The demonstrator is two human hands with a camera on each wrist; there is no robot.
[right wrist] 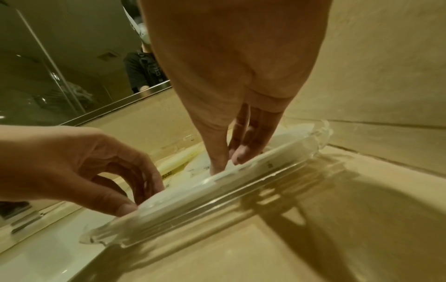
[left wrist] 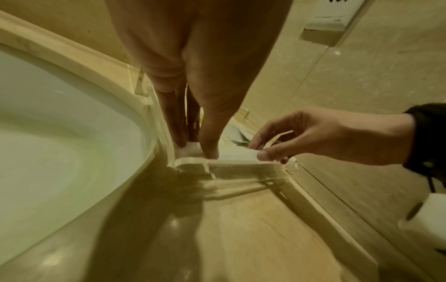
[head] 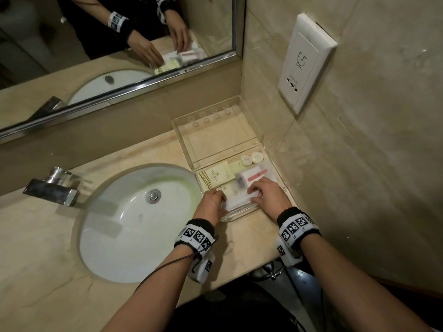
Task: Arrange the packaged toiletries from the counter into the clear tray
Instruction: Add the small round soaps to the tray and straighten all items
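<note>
A clear tray sits on the counter in the corner by the wall. Its near section holds yellow sachets, two round white caps and a white pack with a red strip. Along the tray's front wall lies a long white packet. My left hand pinches its left end and my right hand pinches its right end. In the left wrist view the left fingers press down on the packet. In the right wrist view the right fingertips hold the packet just inside the tray wall.
The tray's far section shows only bare bottom. A white sink basin with a chrome faucet lies to the left. A mirror stands behind and a socket panel hangs on the right wall. Bare counter runs in front of the tray.
</note>
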